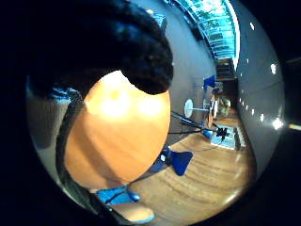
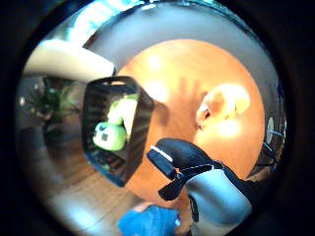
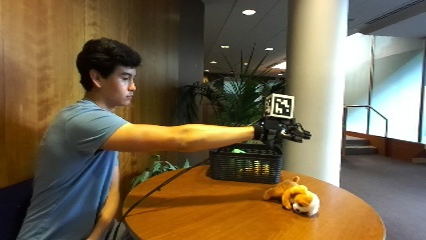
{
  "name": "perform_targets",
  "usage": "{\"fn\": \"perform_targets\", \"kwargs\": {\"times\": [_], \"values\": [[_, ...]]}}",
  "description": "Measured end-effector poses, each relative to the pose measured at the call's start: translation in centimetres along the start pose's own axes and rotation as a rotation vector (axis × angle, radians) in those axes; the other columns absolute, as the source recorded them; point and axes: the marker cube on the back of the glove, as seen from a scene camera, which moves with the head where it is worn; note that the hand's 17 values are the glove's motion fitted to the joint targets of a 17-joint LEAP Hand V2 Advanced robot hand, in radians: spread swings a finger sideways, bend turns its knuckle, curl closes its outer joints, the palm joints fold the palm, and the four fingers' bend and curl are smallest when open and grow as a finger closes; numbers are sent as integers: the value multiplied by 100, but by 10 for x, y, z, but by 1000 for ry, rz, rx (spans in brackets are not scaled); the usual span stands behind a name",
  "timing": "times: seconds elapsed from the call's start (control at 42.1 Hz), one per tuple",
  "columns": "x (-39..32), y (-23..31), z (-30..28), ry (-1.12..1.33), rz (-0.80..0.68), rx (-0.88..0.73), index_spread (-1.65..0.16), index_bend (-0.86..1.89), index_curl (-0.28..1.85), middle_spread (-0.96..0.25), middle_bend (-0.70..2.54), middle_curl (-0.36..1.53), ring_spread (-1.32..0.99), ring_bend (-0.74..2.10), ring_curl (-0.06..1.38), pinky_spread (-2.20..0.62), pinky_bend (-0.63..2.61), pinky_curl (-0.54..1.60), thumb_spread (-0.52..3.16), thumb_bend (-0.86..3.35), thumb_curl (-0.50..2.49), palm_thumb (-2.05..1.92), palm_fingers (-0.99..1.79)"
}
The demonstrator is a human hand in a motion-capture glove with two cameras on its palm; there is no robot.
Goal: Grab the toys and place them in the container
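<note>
My right hand hovers above basket, fingers spread, gripping nothing. Next toy — plush dog — lies on worktop, below and beside hand, near basket. Advice: come down over dog's body, wrap fingers round middle. Basket holds green toy — plus something pale.

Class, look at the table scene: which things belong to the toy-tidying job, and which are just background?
Job: gloved right hand; black basket; green toy inside it; plush dog on the table.
Background: potted plant; white pillar.
</note>
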Motion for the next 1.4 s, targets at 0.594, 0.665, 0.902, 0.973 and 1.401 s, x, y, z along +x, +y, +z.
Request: {"fn": "perform_targets", "kwargs": {"times": [0.594, 0.665, 0.902, 0.973, 1.401], "values": [[69, -43, 194, -59, 74, -325, -27, 5, 10, 5, 12, 25, 7, 17, 22, 10, 131, 35, 87, -5, 29, -3, -30], [62, -51, 208, -60, 107, -340, -26, 7, 11, 7, 7, 23, 7, 12, 20, 10, 139, 36, 87, -4, 29, -2, -36], [88, -50, 217, -149, 91, -363, -28, 3, 8, 5, 16, 20, 5, 52, 28, -5, 147, 39, 100, 7, 32, 18, 0], [88, -49, 216, -210, 105, -346, -31, 8, 8, 3, 16, 21, 0, 64, 32, -13, 148, 38, 107, 10, 33, 26, 11], [60, -20, 197, -179, 275, -74, -34, 34, 22, -28, 35, 31, -38, 97, 47, -40, 123, 34, 102, 25, 49, 67, 98]]}}
